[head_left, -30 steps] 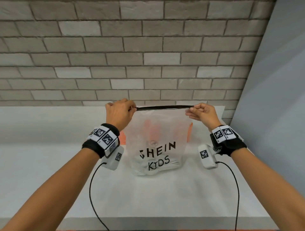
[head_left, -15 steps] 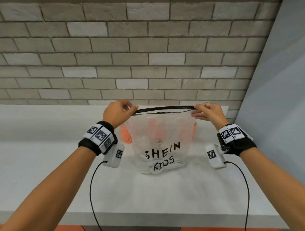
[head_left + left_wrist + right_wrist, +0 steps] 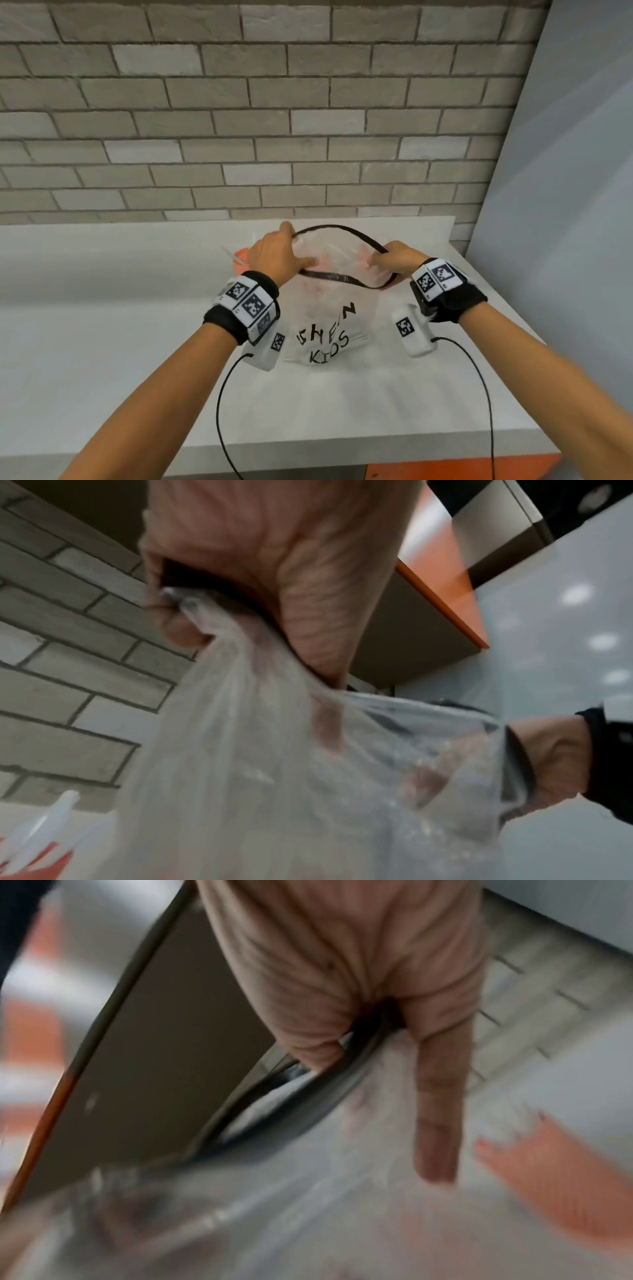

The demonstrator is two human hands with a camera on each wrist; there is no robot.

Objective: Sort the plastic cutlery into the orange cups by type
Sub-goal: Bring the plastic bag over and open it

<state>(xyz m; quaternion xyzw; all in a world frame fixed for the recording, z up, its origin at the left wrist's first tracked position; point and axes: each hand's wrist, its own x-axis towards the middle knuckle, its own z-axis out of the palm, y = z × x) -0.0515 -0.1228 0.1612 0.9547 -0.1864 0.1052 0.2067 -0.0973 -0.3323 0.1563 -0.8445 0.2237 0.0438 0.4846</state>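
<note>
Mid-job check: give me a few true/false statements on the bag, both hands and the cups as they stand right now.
1. The mouth of the plastic bag is pulled open into a loop. True.
2. The left hand hangs free of the bag. False: it grips the bag's rim at the left side.
3. The right hand holds the bag's black rim. True.
4. The bag lies flat on the floor. False: it stands on the white counter.
5. An orange cup with white cutlery in it shows behind the left hand. True.
6. The bag is unmarked. False: it has black lettering.
</note>
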